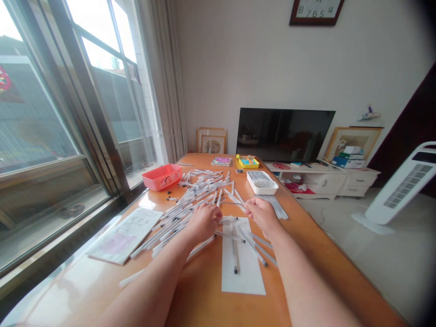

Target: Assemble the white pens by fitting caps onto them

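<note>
The desk point(200, 299) looks like wood with a smooth, glossy finish. The pens point(234, 254) strewn over it seem smooth plastic, like the shiny red basket point(154, 181); the white sheet point(243, 282) is matt paper, the curtain point(166, 68) cloth.

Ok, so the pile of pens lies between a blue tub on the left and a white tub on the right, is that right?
Not quite: the head view shows the tub on the left is pinkish red, not blue. The pile of pens does lie between it and the white tub on the right.
</note>
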{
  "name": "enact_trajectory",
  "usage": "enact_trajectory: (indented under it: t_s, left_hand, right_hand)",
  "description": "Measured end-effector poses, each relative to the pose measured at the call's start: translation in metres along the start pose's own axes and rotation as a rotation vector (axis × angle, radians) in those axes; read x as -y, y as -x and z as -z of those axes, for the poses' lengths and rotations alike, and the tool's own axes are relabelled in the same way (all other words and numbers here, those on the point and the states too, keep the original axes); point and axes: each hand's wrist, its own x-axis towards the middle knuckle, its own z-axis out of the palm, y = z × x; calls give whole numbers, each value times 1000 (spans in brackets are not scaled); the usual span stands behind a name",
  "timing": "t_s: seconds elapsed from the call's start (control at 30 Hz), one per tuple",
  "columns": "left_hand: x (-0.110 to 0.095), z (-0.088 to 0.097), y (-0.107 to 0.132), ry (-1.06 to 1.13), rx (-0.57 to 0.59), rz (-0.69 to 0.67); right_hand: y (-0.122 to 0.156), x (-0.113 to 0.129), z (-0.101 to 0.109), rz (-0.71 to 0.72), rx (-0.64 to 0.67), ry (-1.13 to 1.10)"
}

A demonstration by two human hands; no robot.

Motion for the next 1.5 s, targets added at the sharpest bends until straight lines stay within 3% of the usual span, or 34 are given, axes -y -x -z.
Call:
enact_trajectory:
  t_s: [0.13, 0.27, 0.4, 0.5, 0.6, 1.13, 1.5]
  left_hand:
    - [12, 5, -1, 169, -192, 36]
    - [22, 6, -3, 630, -399, 166]
    - [30, 7, -5, 1155, -484, 401]
    - [37, 9, -5, 1406, -547, 552]
    - [42, 12, -4, 1564, -598, 598]
    - [48, 15, -4, 1684, -679, 666]
    - [42, 11, -2, 1708, -567, 649]
  right_hand:
    - [-2, 0, 1, -14, -23, -43]
    - [1, 5, 1, 0, -11, -69]
    - [6, 11, -1, 40, 40, -75]
    - [8, 13, -2, 48, 59, -61]
    - [8, 13, -2, 55, 55, -55]
    - [7, 12, -3, 50, 39, -78]
    - [8, 12, -4, 52, 49, -170]
